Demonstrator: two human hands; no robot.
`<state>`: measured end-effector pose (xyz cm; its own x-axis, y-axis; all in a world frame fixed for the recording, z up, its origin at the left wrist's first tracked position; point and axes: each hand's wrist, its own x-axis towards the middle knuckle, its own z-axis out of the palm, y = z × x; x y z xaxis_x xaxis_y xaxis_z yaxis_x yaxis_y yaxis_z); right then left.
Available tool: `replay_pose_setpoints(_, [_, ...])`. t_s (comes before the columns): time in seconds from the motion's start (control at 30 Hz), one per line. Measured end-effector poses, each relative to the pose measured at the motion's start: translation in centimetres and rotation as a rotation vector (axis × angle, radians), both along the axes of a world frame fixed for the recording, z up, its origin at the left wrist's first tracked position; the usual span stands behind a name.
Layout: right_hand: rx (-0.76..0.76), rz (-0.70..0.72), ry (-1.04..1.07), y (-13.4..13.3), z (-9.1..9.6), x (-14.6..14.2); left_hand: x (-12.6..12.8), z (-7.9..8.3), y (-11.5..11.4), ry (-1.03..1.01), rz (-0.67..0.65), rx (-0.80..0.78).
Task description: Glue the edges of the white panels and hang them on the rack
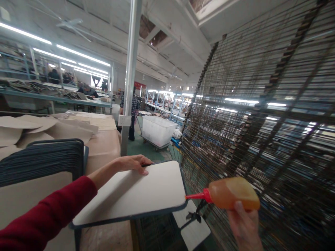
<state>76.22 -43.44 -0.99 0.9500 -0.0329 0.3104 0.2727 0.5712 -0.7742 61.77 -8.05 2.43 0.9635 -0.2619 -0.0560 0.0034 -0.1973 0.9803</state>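
Note:
My left hand (134, 164) grips the far edge of a flat white panel (146, 195) with a dark rim and rounded corners, thumb on its top face. The panel lies tilted, its right end reaching past the table. In my right hand (243, 219) is a squeeze bottle (232, 193) of amber liquid with a red nozzle, held nearly level. The nozzle's tip is at the panel's right edge, touching or very near the dark rim. Below that corner, white pieces (195, 230) with rounded corners hang by a black clip.
A tall wire rack (251, 104) fills the right side. Dark-rimmed panels (44, 157) are stacked at the left, with beige sheets (47, 127) behind them. Past a metal post (131, 69) stand a white wheeled bin (158, 130) and a person (133, 108) in a checked shirt.

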Motion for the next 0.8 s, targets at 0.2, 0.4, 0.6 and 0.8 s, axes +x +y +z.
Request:
replay_pose_setpoints(0.2, [-0.036,-0.09,-0.069,-0.4,-1.2,0.0,0.0,-0.9,0.1,0.015,-0.029,-0.09])
replay_pose_setpoints(0.4, [-0.146,-0.232,-0.073,-1.2,-3.0,0.2,-0.4,-1.6,-0.5,0.049,0.032,-0.138])
replay_pose_setpoints(0.6, [-0.236,-0.379,-0.055,-1.0,-3.1,-0.3,-0.3,-3.3,-0.6,0.033,0.057,-0.199])
replay_pose_setpoints(0.8, [-0.299,-0.489,-0.064,0.1,-1.9,-2.4,-0.5,-4.4,-0.7,0.041,0.065,-0.249])
